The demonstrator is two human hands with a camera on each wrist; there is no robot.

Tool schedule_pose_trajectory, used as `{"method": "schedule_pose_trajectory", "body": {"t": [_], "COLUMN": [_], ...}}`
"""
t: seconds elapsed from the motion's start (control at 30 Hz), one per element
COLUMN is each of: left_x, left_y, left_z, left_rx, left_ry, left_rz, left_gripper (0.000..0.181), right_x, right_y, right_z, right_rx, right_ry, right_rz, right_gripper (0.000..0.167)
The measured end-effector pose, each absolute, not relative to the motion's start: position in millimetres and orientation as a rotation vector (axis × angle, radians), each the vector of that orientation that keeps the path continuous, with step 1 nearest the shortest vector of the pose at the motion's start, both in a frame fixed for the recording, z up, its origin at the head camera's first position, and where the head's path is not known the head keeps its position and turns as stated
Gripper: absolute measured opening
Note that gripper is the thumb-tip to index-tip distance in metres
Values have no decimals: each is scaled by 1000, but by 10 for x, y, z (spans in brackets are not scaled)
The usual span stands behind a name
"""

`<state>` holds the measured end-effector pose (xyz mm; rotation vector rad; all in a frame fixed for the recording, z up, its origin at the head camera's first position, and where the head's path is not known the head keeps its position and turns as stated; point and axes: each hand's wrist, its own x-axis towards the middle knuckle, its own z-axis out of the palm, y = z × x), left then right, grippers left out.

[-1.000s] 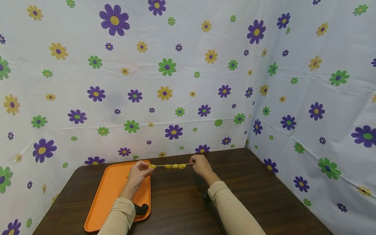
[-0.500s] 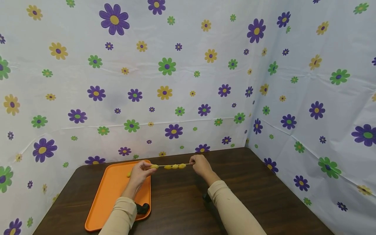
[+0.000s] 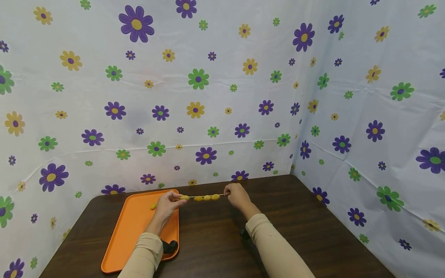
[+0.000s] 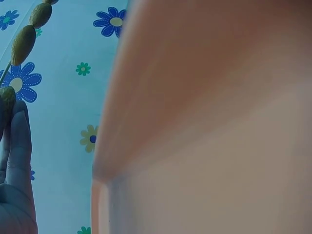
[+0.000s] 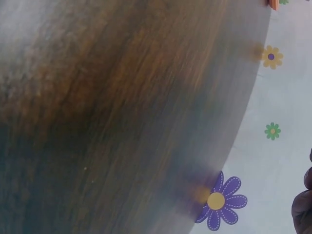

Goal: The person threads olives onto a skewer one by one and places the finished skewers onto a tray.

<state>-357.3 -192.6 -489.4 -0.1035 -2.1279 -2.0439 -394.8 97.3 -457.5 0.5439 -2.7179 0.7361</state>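
Note:
A thin pale skewer (image 3: 193,197) is held level above the table, threaded with several small oval yellow pieces (image 3: 207,197) that look like fruit. Three of them sit together near its right part. My left hand (image 3: 166,208) pinches one more yellow piece (image 3: 184,197) at the skewer's left end, between thumb and fingers. At the other end, my right hand (image 3: 239,197) grips the skewer. The left wrist view shows the left fingers (image 4: 20,141) on that piece, with a wrinkled oval piece (image 4: 23,45) farther along. Only a bit of the right hand (image 5: 303,207) appears in the right wrist view.
An orange tray (image 3: 119,239) lies on the left of the dark wooden table (image 3: 205,239), under my left forearm. One yellow piece (image 3: 153,206) rests in it. Flower-print sheets (image 3: 222,116) hang behind and at the right. Black wrist gear (image 3: 169,247) sits at the left cuff.
The left hand has edged slightly right, and the yellow piece in its fingers stands a little closer to the other three. The right hand has hardly moved.

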Motion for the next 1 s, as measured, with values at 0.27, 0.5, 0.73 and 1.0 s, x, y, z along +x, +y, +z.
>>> {"method": "schedule_pose_trajectory", "body": {"t": [0.27, 0.5, 0.73, 1.0], "left_x": [-3574, -3563, -3558, -3564], "left_y": [-1940, -1952, -1962, -1950], "left_z": [-4923, -4941, -4941, -4931], "left_rx": [-129, -111, -145, -107], "left_ry": [-2103, -2059, -2076, -2132], "left_rz": [-2090, -2170, -2169, -2144], "left_gripper": [16, 16, 16, 16], "right_x": [-3972, -3973, -3960, -3956], "right_y": [965, 956, 946, 929], "right_z": [-4613, -4612, -4600, -4590], "right_rx": [556, 582, 583, 576], "right_ry": [-2719, -2715, -2723, -2730], "right_rz": [741, 748, 743, 751], "right_gripper": [23, 22, 21, 21]}}
